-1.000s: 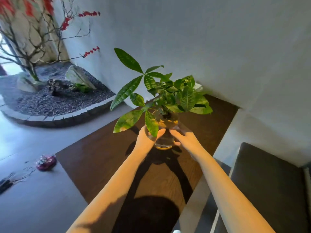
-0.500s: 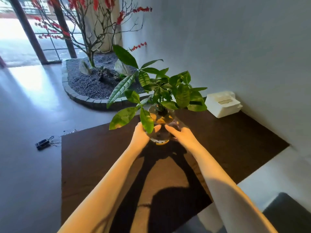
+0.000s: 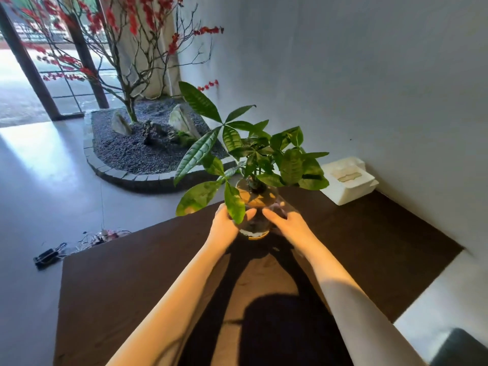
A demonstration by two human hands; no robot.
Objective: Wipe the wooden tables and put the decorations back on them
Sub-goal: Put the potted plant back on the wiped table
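A green leafy plant [image 3: 253, 154] grows from a round glass vase [image 3: 254, 204] over the far middle of the dark wooden table [image 3: 126, 281]. My left hand [image 3: 224, 223] grips the vase's left side. My right hand [image 3: 287, 223] grips its right side. The vase's base is at the tabletop; whether it rests on the wood I cannot tell. Leaves hide part of the glass.
A white tissue box [image 3: 348, 179] sits at the table's far right corner against the grey wall. A gravel bed [image 3: 132, 154] with stones and a red-flowered tree [image 3: 126, 75] lies beyond. Cables and a black device [image 3: 48, 256] lie on the floor at left. A dark seat [image 3: 462, 347] is at lower right.
The view has swung left, bringing the tissue box and the tree into sight. Both hands stay on the vase, which has moved slightly further over the table.
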